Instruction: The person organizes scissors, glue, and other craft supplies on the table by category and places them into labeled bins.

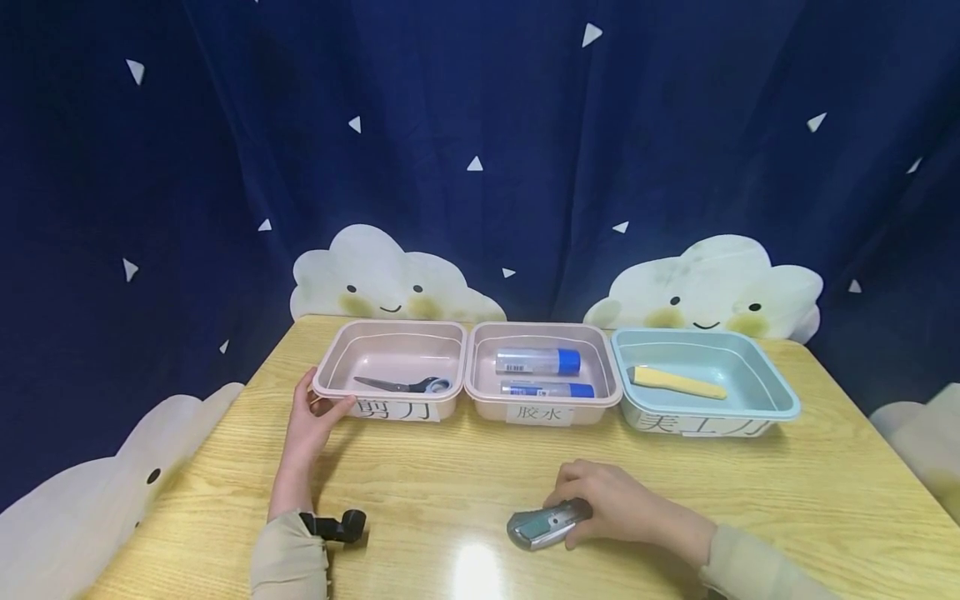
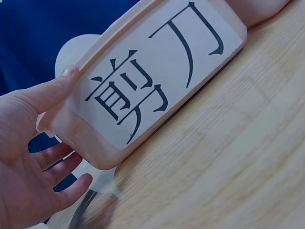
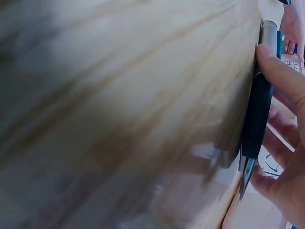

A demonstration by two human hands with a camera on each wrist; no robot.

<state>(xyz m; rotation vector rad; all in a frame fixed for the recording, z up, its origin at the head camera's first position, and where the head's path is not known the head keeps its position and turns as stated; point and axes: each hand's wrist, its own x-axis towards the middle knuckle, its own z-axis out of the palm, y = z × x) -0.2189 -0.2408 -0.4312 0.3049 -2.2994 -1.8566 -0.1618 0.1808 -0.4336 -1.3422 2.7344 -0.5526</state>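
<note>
My left hand grips the near left corner of the left pink plastic box; in the left wrist view the thumb lies on its rim and the lower fingers hang free. Scissors with dark blades and blue-grey handles lie inside that box. On the near part of the table my right hand holds a grey and green utility knife. In the right wrist view, thumb and fingers pinch the knife on edge, close to the tabletop.
A middle pink box holds two clear glue bottles with blue caps. The blue box at right holds a yellow utility knife. The boxes carry paper labels. Behind the wooden table hangs a dark blue curtain.
</note>
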